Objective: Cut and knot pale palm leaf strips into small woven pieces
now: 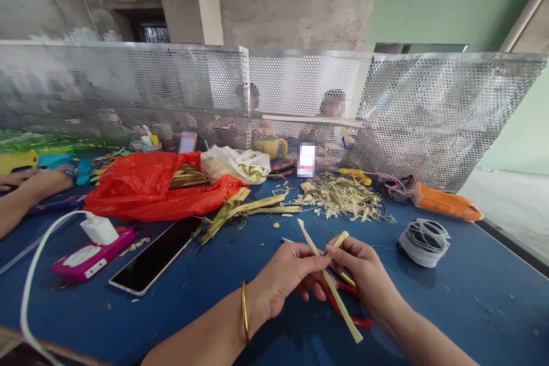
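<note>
My left hand (300,271) pinches a long, flat, pale yellow-green plant strip (342,309) that slants down toward the right. Thumb and fingers of my right hand (362,269) are closed on a shorter piece of similar plant strip (342,238), which crosses the long one where the fingertips meet. Whether the two pieces are joined is hidden by the fingers. Beneath my hands lies a tool with red handles (362,322), mostly covered. To the right of my right hand stands a spool of whitish thread (424,243).
Ahead lies a heap of plant scraps (343,197), with longer stalks (257,206) and a red plastic bag (141,189) to its left. A phone (156,257) and a magenta power strip (92,254) are at left. A perforated metal screen (291,83) borders the table. Another person's hand (47,183) works far left.
</note>
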The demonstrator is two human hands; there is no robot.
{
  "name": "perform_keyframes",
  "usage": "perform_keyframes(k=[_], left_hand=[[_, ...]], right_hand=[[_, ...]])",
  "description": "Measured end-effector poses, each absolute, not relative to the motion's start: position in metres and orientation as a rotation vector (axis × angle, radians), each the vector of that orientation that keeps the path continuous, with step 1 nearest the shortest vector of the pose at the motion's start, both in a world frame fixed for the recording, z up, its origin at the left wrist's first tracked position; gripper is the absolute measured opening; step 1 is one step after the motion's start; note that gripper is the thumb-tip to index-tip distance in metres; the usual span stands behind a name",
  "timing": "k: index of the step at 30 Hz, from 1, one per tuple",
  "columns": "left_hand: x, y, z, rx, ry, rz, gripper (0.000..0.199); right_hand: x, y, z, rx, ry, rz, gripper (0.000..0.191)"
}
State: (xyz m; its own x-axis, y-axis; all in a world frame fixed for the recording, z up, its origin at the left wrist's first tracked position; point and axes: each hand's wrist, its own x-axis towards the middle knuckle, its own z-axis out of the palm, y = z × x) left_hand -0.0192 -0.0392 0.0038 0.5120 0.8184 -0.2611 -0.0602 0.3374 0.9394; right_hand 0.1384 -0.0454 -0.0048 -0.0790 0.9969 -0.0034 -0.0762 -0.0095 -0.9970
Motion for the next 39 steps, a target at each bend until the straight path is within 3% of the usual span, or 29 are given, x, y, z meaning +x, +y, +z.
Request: perform_keyframes(k=[5, 11, 16, 23, 33, 39], left_hand=[[-0.018, -0.037, 0.002, 1.100, 0.887, 0.707, 0.028], [-0.021, -0.033, 0.008, 0.846, 1.003, 0.941, 0.034], [-0.021, -0.034, 0.007, 0.834, 0.871, 0.994, 0.031], [-0.019, -0.033, -0.003, 0.921, 0.836, 0.939, 0.025], [-0.011, -0.037, -0.004, 0.900, 0.904, 0.980, 0.023], [-0.022, -0.032, 0.004, 0.828, 0.885, 0.998, 0.029]], right_hand=[[0.141, -0.042, -0.007, -1.256, -1.348, 1.083, 0.034], [0.150, -0.053, 0.009, -1.131, -1.844, -0.118, 0.018], [0.130, -0.066, 0.008, -0.805, -2.447, -0.480, 0.029], [0.123, -0.062, -0.006, -0.874, -2.537, -0.621, 0.027], [0.120, -0.066, -0.006, -0.758, -2.481, -0.325, 0.041], [0.129, -0.062, 0.005, -1.019, -2.206, -0.284, 0.020]])
